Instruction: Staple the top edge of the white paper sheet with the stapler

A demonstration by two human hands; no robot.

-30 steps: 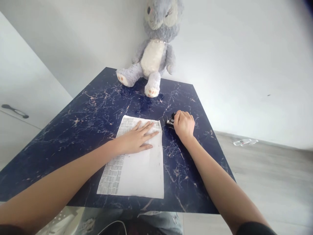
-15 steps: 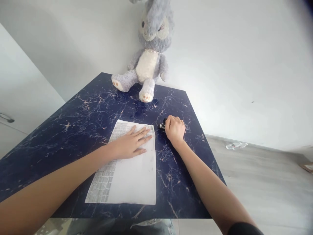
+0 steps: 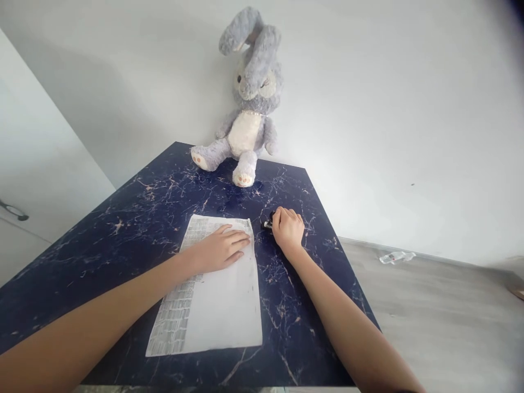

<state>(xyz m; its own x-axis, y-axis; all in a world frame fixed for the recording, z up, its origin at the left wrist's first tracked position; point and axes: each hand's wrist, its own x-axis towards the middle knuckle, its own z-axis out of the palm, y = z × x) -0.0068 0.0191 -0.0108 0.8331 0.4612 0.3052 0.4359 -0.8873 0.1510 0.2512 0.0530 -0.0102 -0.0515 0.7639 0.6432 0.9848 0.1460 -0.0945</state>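
A white sheet of paper lies on the dark blue marble-patterned table. Dense grey print or writing fills a strip down its left side and shows at its top right corner. My left hand rests flat on the upper part of the sheet, palm down with fingers stretched out. To the right of the paper, my right hand is closed in a fist on the tabletop. Out of its left side stick the ends of what looks like a black marker with white lettering; the fingers hide the rest.
A grey plush rabbit sits at the table's far end against the white wall. At the left stands a white cabinet with a dark handle. A clear plastic bottle lies on the grey floor at the right.
The view has tilted up, showing more of the rabbit's ears. My left fingers have drawn closer together, and the paper has turned slightly. My right hand stays closed on the black marker.
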